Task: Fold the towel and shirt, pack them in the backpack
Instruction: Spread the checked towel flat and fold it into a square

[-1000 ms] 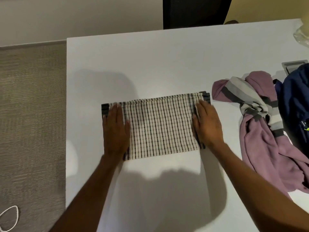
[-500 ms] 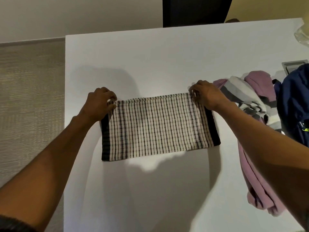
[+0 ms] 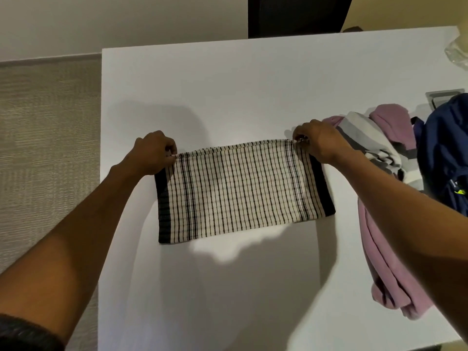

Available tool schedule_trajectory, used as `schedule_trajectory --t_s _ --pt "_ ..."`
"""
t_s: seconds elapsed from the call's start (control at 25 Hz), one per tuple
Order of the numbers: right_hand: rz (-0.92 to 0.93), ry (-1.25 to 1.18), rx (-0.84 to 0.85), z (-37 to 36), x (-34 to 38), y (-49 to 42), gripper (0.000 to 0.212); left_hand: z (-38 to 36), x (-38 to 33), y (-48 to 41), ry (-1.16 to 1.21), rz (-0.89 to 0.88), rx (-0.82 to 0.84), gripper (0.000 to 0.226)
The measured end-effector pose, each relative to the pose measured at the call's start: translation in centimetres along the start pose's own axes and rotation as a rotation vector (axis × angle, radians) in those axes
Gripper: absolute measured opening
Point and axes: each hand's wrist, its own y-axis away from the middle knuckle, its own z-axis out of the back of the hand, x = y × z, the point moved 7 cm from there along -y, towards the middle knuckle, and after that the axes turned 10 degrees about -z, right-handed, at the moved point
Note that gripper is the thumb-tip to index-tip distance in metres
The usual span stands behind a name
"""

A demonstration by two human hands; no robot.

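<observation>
A cream towel [image 3: 240, 191] with black checks and dark end bands lies folded into a wide strip in the middle of the white table [image 3: 253, 79]. My left hand [image 3: 154, 153] pinches its far left corner. My right hand [image 3: 316, 140] pinches its far right corner. The far edge looks slightly lifted between the two hands. A crumpled purple shirt [image 3: 379, 262] with grey and white stripes lies to the right of the towel. A dark blue backpack [image 3: 445, 153] sits at the right edge, partly cut off by the frame.
A grey inset panel [image 3: 440, 96] lies in the table behind the backpack. Clear plastic [image 3: 458, 54] shows at the far right corner. A dark chair back [image 3: 298, 16] stands beyond the table. Carpet [image 3: 48, 148] runs along the table's left edge.
A second ago both hands pressed flat on the towel's ends. They moved to the far corners and pinch them. The towel's dark end bands now show.
</observation>
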Motion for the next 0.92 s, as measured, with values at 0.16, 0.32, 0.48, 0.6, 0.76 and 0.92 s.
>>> schedule_trajectory --t_s 0.16,0.32,0.48,0.6,0.76,0.92 --pt "-0.047 -0.113 -0.08 0.7 -0.9 1.5 0.016 -0.3 -0.3 1.0 0.128 0.011 0.049 0.018" --pt "-0.055 -0.17 -0.093 0.6 -1.4 2.8 0.016 -0.7 -1.8 1.3 0.124 -0.015 0.092 0.021" --pt "-0.04 -0.155 -0.177 1.5 -1.4 4.6 0.016 0.4 -2.3 2.8 0.129 -0.036 0.036 0.009" --pt "-0.035 -0.097 -0.263 2.5 -1.2 7.4 0.016 1.8 -3.0 5.9 0.264 -0.098 -0.134 0.014" --pt "-0.052 -0.101 -0.275 1.4 -1.6 12.6 0.023 0.5 -5.1 11.7 0.217 -0.209 -0.214 0.025" --pt "-0.08 -0.19 -0.198 -1.9 -2.1 17.5 0.036 -3.1 -6.9 16.5 0.096 -0.237 -0.235 0.034"
